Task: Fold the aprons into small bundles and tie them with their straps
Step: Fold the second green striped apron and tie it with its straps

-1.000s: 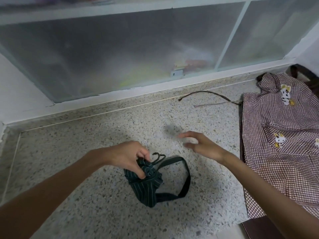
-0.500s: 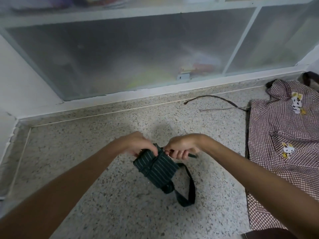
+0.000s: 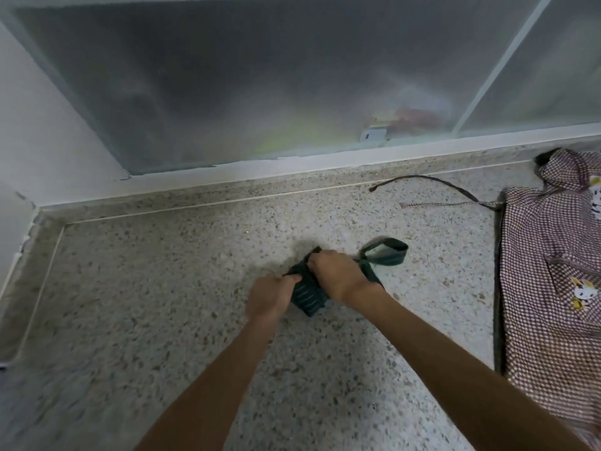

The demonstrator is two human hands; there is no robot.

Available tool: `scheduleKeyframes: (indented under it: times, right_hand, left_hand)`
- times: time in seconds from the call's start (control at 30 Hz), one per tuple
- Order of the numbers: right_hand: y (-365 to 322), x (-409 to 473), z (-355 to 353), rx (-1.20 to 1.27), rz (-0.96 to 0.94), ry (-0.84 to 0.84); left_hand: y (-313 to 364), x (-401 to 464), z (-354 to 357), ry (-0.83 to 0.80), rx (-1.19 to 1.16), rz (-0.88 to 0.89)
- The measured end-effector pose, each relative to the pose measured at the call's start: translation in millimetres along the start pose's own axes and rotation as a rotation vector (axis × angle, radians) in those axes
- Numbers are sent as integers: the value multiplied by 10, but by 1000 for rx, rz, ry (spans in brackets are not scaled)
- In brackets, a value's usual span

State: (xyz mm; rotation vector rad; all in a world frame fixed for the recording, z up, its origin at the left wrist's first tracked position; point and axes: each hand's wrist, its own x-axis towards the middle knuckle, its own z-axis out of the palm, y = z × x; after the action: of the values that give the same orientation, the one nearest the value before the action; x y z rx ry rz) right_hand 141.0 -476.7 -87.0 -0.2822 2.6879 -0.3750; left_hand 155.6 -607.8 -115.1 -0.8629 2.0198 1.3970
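Progress first: we have the dark green striped apron [image 3: 307, 296] already rolled into a small tight bundle, and we judge we are in the middle of tying it with its own strap. Our left hand [image 3: 270, 296] is curled round the near-left end of the bundle, and our right hand [image 3: 338, 276] is clenched over its top, where the strap comes out; whether the right fingers pinch the strap itself or just the cloth we cannot tell, since the hand covers that spot. A loop of the strap [image 3: 387, 252] stands out to the right of our right hand, so the knot looks unfinished.

The bundle sits on the speckled stone floor [image 3: 162, 288], near the middle of the view, well apart from the second apron. Its long axis runs on a diagonal, from the far-left end under our fingers down to the near-right end that shows between our wrists.

Left to do, as we judge it: pull the loop snug, then start on the checked apron [image 3: 546, 304], which lies flat and unfolded at the right with its straps [image 3: 439, 203] trailing loose toward the frosted glass panel [image 3: 260, 86].
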Motion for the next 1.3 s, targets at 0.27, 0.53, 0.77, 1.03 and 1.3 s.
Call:
scheduleKeyframes:
  times: [0.27, 0.53, 0.77, 1.03, 1.3]
  right_hand:
    - [159, -153, 437, 856, 160, 328]
    - [-137, -322, 650, 278, 163, 637]
    - [-270, -337, 557, 404, 354, 522]
    - [-145, -234, 396, 599, 369, 110]
    - [-23, -122, 24, 718, 422, -416]
  left_hand:
    - [-58, 201, -301, 64, 676, 1135]
    - [113, 406, -357, -101, 778, 1216]
    - [321, 320, -345, -92, 1047, 1267]
    - [356, 481, -377, -406, 1039, 1154]
    - [71, 553, -465, -305, 811, 1448]
